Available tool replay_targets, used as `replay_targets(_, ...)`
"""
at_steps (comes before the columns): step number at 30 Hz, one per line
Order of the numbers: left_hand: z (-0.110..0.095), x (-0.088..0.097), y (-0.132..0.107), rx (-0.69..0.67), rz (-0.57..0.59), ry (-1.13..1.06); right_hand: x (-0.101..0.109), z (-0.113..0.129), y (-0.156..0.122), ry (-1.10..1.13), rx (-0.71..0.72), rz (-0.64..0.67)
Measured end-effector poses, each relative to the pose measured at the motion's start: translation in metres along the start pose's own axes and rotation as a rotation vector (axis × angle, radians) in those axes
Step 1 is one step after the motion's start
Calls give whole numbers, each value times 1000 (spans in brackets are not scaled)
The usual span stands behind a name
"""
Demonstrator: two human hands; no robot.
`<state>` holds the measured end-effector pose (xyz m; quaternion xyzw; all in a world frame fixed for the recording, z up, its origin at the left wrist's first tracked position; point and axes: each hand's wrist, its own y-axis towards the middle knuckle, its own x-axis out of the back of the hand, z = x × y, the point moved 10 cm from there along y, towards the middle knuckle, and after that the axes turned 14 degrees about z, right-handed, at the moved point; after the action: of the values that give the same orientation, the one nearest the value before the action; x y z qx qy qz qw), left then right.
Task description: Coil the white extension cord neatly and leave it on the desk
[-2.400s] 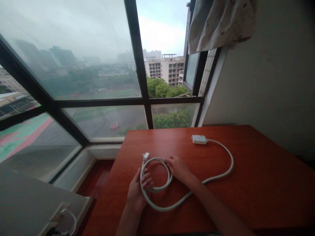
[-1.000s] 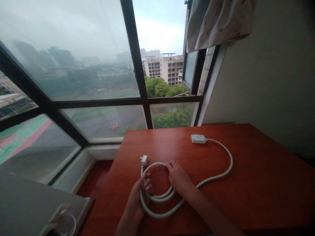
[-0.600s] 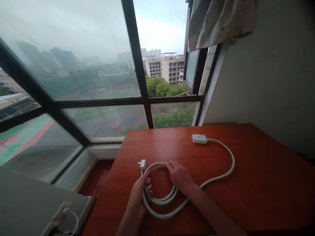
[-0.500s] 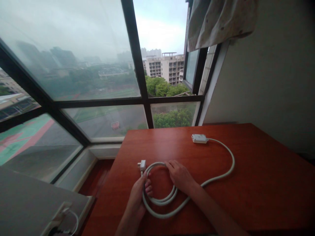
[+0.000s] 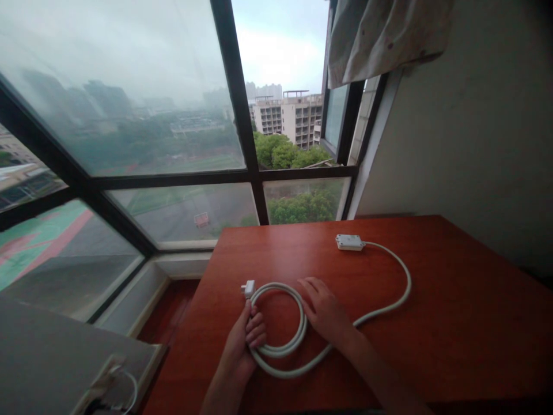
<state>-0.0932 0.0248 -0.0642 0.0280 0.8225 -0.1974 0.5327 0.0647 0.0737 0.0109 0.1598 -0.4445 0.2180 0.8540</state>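
Observation:
A thick white cable [image 5: 401,288] lies on the red-brown table [image 5: 453,323], coiled into a loop near me. Its plug [image 5: 247,288] sits at the loop's left end, and a small white socket box [image 5: 349,242] lies at the far end. My left hand [image 5: 246,337] is closed around the left side of the coil, just below the plug. My right hand [image 5: 326,311] rests on the coil's right side with fingers stretched flat over the cable.
Large windows with dark frames [image 5: 242,115] rise behind the table. A grey wall [image 5: 475,127] stands on the right, with a curtain [image 5: 384,34] above. At the lower left, another white plug and cord [image 5: 110,380] lie on a grey surface.
The loops have been drawn together into a tighter, rounder coil. My left fingers have curled shut around it, and my right hand has shifted slightly right with fingers flattened.

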Motion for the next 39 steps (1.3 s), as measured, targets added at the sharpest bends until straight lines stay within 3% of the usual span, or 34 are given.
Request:
replay_targets(3,-1,1,1,-2,18,4,7,-20,-17,-12,-29,-19)
replay_targets(5,-2,2,1,-9,17,23,16,-45,-29,-59,-84,-34)
replay_targets(10,-7,3,2,-8,6,160,76,-142,-50,-304,-417,-148)
replay_targets(13,-11,5,2,-21,-30,301,104,-184,-42,-417,-602,-94)
replay_targets(16,-16,3,1,-45,-41,412,115,-189,-14,-487,-601,-44)
replay_targets(25,-15,-8,2,-24,19,443,105,-208,47,-412,-718,169)
replay_targets(32,-12,-7,3,-12,39,411,104,-217,60,-388,-654,242)
replay_targets(39,-10,-1,4,-2,9,369,106,-207,47,-382,-583,175)
